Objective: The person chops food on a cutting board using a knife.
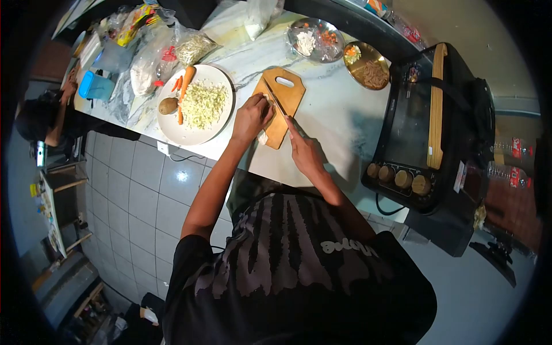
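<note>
A wooden cutting board (294, 96) with a handle slot lies on the counter before me. My right hand (306, 150) is closed around the handle of a knife (276, 100), whose blade slants across the board toward its far end. My left hand (252, 119) presses on the board's left side with fingers curled, close to the blade. What sits under those fingers is mostly hidden; a small whitish piece (263, 138) shows at the board's near edge. Left of the board, a white plate (223, 127) holds a heap of pale chopped vegetable (204, 106), carrots (187, 80) and a brown round potato-like item (168, 106).
Behind are a metal plate (293, 35) of chopped food and a metal bowl (359, 72) with shredded food. A black toaster oven (411, 126) stands right. Plastic bags (146, 63) and a blue-lidded container (96, 86) are at left. Another person's arm (57, 115) shows far left.
</note>
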Tool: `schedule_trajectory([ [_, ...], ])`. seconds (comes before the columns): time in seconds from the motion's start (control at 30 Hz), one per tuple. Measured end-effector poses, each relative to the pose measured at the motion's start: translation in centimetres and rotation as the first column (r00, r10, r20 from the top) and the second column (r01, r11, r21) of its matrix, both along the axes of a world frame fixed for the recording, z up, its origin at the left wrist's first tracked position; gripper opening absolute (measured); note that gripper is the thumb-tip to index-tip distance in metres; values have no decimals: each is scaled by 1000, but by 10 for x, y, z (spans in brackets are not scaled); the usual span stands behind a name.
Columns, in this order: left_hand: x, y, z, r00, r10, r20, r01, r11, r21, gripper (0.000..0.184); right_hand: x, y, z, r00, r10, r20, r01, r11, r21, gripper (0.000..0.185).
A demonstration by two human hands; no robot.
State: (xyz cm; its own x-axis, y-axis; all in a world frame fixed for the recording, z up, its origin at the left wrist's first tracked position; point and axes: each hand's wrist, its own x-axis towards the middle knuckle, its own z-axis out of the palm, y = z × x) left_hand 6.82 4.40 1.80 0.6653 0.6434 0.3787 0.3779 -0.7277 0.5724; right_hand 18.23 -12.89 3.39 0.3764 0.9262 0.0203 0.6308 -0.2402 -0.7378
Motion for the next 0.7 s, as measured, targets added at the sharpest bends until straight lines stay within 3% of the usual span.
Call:
schedule_trajectory([
  [0.07, -1, 0, -2, 1000, 3, -5, -3, 1000, 25, 20, 0, -5, 9, 999, 24, 42, -18, 990, -142, 58],
  [0.5, 3, -7, -4, 993, 104, -58, -108, 992, -71, 22, 1, -8, -3, 997, 50, -63, -57, 993, -107, 65],
  [0.7, 7, -16, 3, 989, 141, -40, -143, 988, -58, 22, -4, -1, -7, 997, 42, 66, -33, 990, -135, 77],
])
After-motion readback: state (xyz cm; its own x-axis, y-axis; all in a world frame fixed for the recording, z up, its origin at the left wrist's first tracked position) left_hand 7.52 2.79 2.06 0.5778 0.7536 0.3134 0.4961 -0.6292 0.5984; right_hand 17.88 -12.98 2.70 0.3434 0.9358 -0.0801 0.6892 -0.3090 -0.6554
